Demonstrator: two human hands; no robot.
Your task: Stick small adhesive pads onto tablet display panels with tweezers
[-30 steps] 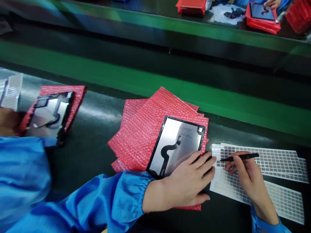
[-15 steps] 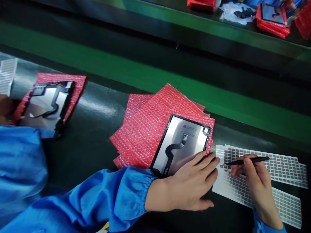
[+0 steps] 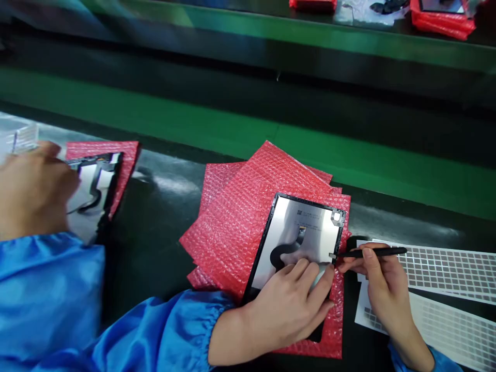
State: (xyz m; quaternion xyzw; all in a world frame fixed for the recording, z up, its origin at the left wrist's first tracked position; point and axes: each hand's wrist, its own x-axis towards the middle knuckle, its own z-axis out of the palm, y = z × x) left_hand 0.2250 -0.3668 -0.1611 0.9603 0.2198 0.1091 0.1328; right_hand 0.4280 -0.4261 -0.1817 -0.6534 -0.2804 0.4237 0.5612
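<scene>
A tablet screen [image 3: 310, 243] lies back side up on red bubble-wrap bags [image 3: 236, 217], its silver back crossed by a black flex cable. My left hand [image 3: 279, 310] rests across its lower part, fingers loosely stretched and fingertips near the right edge. Pinched in my right hand [image 3: 382, 281] are black tweezers [image 3: 382, 252], pointing left over the screen's right edge. At their tip is a small grey square sticker [image 3: 332, 255], at the black border. White sheets of grey square stickers [image 3: 449, 271] lie beneath and beside my right hand.
At the left, a co-worker's hand [image 3: 34, 191] is over another screen [image 3: 91, 196] on a red bubble-wrap bag [image 3: 129, 155]. A green ledge [image 3: 174, 121] runs behind the dark table. Across it sit more red bags [image 3: 442, 23] and clear plastic [image 3: 358, 13].
My right hand has brought the tweezers left from the sticker sheet to the screen's edge, a small sticker at the tip. My left hand has drawn back slightly. The co-worker's hand has moved right.
</scene>
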